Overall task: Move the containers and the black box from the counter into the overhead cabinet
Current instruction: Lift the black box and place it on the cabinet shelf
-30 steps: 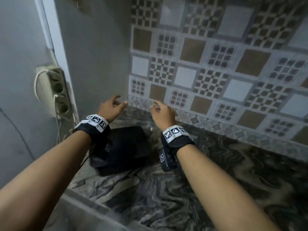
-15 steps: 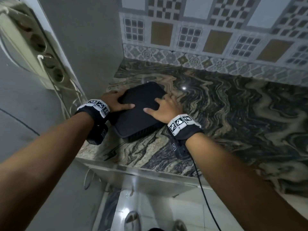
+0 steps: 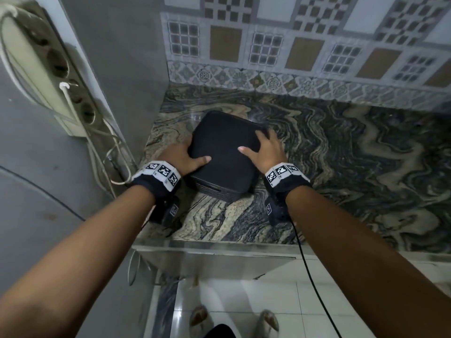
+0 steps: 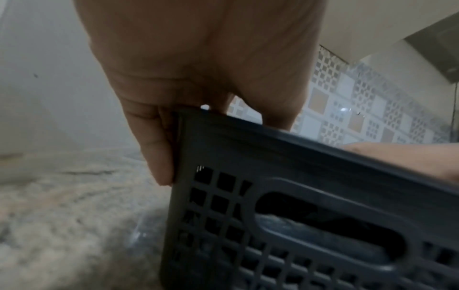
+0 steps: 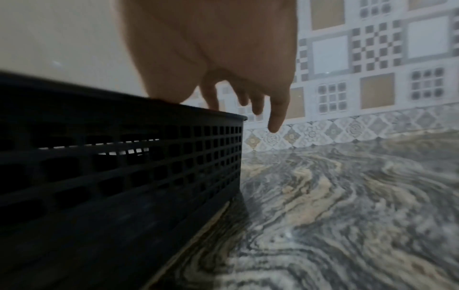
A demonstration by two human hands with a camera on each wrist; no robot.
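Observation:
A black box (image 3: 222, 152) with perforated sides sits on the marble counter (image 3: 341, 179), in the left corner beside a grey wall. My left hand (image 3: 181, 157) grips its left edge, thumb on top and fingers pressed against the side wall; the left wrist view shows those fingers (image 4: 154, 149) against the black box (image 4: 298, 206). My right hand (image 3: 264, 152) rests on the top at the right far corner. In the right wrist view its fingers (image 5: 278, 109) hang fairly straight past the edge of the black box (image 5: 111, 166), clear of the side wall.
A grey wall (image 3: 117, 57) rises close on the box's left. A white power strip (image 3: 48, 62) with cables (image 3: 107, 147) hangs further left. Patterned tiles (image 3: 292, 45) back the counter. The counter's front edge (image 3: 219, 247) is near my forearms.
Both hands came down from in front of the tiles onto the box. The left hand has wrapped the left edge and the right hand has slid to the right far corner.

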